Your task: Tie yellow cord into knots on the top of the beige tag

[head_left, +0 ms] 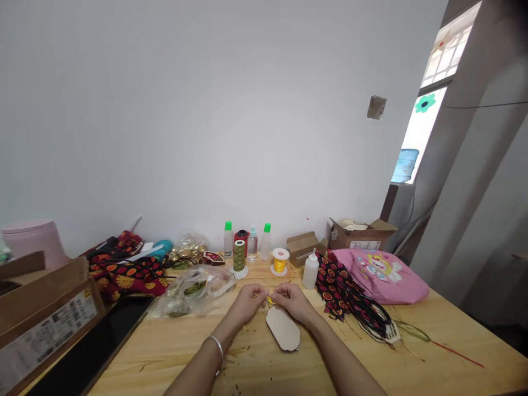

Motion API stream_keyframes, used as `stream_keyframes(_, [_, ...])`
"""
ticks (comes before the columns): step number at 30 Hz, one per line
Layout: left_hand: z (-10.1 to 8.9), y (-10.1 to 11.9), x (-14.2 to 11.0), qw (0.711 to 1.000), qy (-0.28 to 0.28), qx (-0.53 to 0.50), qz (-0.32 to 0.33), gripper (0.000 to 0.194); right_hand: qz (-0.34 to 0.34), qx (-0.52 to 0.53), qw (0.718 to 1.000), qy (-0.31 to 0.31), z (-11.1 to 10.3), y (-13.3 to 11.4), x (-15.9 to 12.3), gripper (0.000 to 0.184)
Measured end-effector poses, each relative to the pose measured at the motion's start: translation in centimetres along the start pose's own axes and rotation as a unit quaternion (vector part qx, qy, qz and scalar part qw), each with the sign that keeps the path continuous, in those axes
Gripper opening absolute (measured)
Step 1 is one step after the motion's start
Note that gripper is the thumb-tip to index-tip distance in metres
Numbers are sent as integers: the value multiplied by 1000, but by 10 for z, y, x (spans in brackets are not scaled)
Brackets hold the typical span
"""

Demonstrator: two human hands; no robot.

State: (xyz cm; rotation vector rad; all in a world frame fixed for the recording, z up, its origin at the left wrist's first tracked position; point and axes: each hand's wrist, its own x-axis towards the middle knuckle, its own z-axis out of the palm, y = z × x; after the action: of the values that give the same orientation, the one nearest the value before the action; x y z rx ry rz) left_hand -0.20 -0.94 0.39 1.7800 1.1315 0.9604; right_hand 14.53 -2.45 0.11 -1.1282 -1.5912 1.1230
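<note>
My left hand (246, 301) and my right hand (292, 302) meet over the wooden table (165, 352), fingers pinched on a yellow cord (270, 300) between them. Just below the cord a pale wooden tag-shaped piece (283, 329) lies flat on the table, touching my right hand's underside. A silver bangle (217, 347) sits on my left wrist. A spool of yellow cord (280, 260) stands just beyond my hands.
Behind stand an olive thread cone (239, 256), green-capped bottles (265, 242), a white squeeze bottle (310, 270) and small cardboard boxes (303, 247). Red patterned fabric (124, 272) and a plastic bag (193, 289) lie left, a pink bag (381, 275) right, a large carton (45, 319) at far left.
</note>
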Motion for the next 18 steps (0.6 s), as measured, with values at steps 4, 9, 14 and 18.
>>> stream_keyframes(4, [1, -3, 1, 1000, 6, -5, -22, 33, -23, -107, 993, 47, -2, -2, -4, 20])
stream_keyframes(9, [4, -7, 4, 998, 14, -21, -49, 33, -17, -137, 990, 37, 3, 1, -6, 18])
stream_keyframes(14, [5, -4, 4, 996, 14, -45, -72, 32, -9, -145, 989, 34, 9, 7, -4, 15])
stream_keyframes(18, [4, 3, 2, 994, -5, -54, -91, 33, -2, -150, 985, 85, 6, 10, -1, 21])
